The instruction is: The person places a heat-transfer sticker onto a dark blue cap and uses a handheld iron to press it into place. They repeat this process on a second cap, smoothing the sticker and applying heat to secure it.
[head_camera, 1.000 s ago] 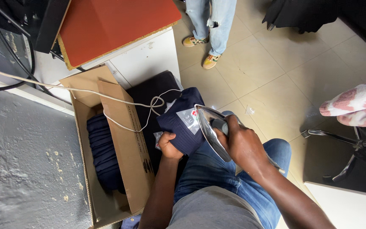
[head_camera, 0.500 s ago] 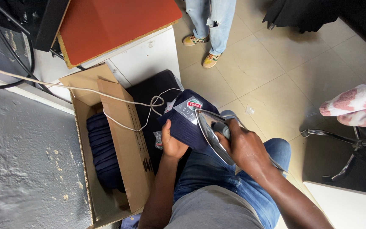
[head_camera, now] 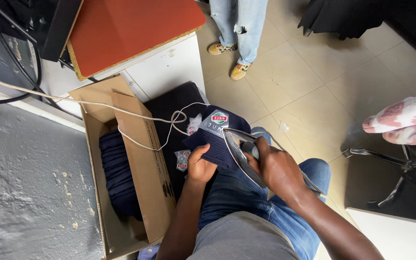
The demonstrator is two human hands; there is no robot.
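My right hand (head_camera: 273,166) grips the handle of a clothes iron (head_camera: 239,149), tilted on edge with its shiny soleplate facing left against a navy cap (head_camera: 215,135). The cap carries a round sewn badge and rests over my knee. My left hand (head_camera: 201,166) holds the cap's lower edge from beneath. The iron's white cord (head_camera: 121,106) runs left across the box top and loops beside the cap.
An open cardboard box (head_camera: 143,173) with stacked navy fabric stands at my left. A dark cloth (head_camera: 174,103) lies on the white table under an orange board (head_camera: 131,29). A person in jeans (head_camera: 241,29) stands ahead. A chair base (head_camera: 391,168) is at right.
The cap has turned so its badge faces up and sits higher. My left hand has shifted along the cap's lower edge; the iron stays pressed against it.
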